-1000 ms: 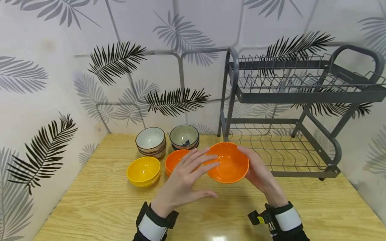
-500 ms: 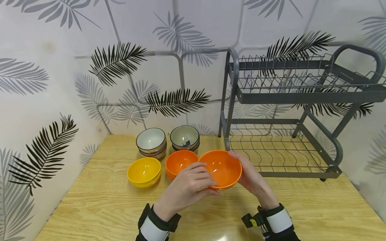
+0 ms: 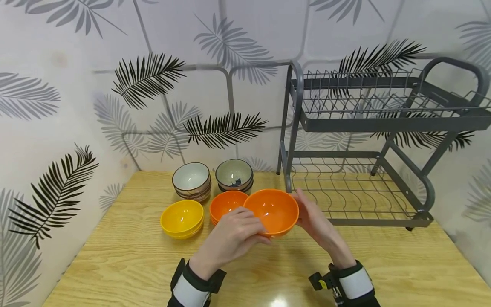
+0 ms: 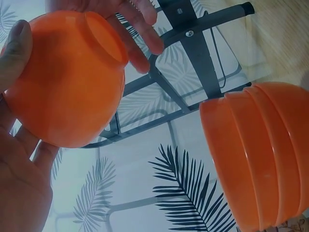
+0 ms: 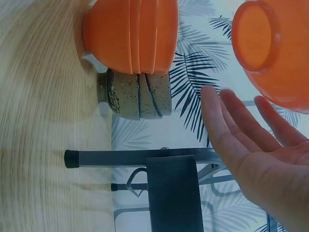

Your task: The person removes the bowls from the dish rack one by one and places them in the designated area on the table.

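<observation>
An orange bowl (image 3: pixel 273 211) hangs above the table, its mouth facing up and toward the head camera. My left hand (image 3: pixel 234 236) grips it at its left and near side; in the left wrist view the thumb (image 4: pixel 17 50) presses on the bowl's outer wall. Beside its right edge is my right hand (image 3: pixel 316 219), with fingers (image 5: pixel 246 113) stretched out straight by the bowl's outside in the right wrist view. Behind my left hand, a stack of orange bowls (image 3: pixel 226 202) stands on the table, partly hidden.
Yellow bowls (image 3: pixel 182 217) are stacked left of the orange stack. Behind stand white-inside bowls (image 3: pixel 192 179) and patterned grey bowls (image 3: pixel 234 172). A two-tier dark metal dish rack (image 3: pixel 383 124) stands at the back right, against a leaf-patterned wall (image 3: pixel 215 38).
My left hand has gone from spread fingers to gripping the orange bowl. The bowl has shifted left, and my right hand has loosened from its right edge.
</observation>
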Motion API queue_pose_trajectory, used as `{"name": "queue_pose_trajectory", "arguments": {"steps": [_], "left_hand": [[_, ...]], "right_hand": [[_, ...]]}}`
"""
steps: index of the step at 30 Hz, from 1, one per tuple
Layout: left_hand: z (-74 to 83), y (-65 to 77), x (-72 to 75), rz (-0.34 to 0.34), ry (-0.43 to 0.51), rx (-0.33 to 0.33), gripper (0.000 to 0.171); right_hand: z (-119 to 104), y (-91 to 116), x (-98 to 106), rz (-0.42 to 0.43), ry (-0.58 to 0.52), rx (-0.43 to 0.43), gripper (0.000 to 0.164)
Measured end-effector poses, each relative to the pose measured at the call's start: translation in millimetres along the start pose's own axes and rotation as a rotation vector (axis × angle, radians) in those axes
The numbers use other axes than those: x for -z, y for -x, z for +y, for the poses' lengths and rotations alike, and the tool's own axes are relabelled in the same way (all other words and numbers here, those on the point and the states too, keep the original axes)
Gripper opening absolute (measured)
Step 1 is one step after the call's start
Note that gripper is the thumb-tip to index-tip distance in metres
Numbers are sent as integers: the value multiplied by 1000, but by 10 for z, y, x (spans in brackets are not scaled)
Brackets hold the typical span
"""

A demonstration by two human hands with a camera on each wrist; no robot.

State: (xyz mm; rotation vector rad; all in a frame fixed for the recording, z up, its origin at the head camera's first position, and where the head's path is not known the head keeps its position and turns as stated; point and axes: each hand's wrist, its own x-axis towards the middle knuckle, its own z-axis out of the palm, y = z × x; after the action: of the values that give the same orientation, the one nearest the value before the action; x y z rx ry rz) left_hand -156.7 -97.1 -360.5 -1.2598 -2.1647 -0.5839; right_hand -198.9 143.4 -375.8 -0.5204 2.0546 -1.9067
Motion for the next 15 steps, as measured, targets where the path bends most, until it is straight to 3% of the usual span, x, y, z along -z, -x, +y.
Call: {"name": "queue_pose_trajectory", "arguments": {"steps": [6, 15], "left_hand": [[-58, 31, 45, 16, -23, 35, 16], [-189, 120, 83, 16, -68, 126, 14]], "right_hand": [[-2, 6, 12, -53, -18, 90, 71], [-22, 7, 40, -37, -9, 115, 65]]}}
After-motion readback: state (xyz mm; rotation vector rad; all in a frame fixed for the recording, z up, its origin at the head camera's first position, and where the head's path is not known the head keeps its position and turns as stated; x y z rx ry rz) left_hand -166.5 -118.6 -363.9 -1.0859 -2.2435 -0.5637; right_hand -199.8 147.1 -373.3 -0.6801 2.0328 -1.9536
